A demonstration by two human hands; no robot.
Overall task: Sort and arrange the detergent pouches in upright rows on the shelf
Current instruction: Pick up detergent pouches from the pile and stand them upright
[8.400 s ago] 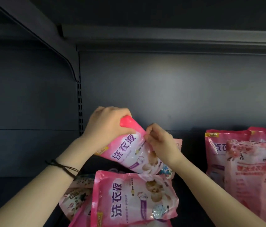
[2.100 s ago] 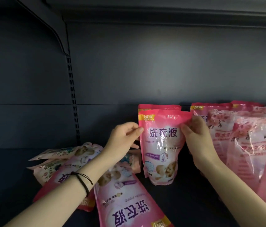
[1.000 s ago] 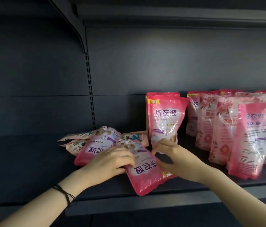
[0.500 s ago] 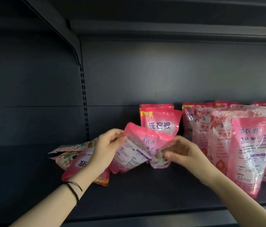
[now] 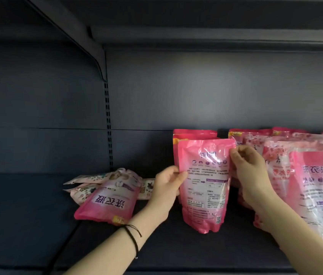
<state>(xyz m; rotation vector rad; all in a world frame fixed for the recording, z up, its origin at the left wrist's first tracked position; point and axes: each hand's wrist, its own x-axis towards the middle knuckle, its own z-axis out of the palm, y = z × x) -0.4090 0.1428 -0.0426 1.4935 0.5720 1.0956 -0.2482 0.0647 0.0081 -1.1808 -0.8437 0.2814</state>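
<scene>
Glossy pink plastic detergent pouch (image 5: pixel 204 183) is being held upright, back label outward, just before two upright pink pouches (image 5: pixel 194 133). Dark metal shelf deck (image 5: pixel 27 215) is showing open room at left. Left hand (image 5: pixel 166 187) is pinching the pouch's left edge, right hand (image 5: pixel 250 171) its upper right corner.

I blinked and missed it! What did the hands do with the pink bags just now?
One pink pouch that lay flat was lifted, tipped upright and moved before the standing row, back side out. The left-hand grip holds its left edge, the right-hand grip pinches its top right corner. The flat pile on the left and upright rows on the right stayed put.
</scene>
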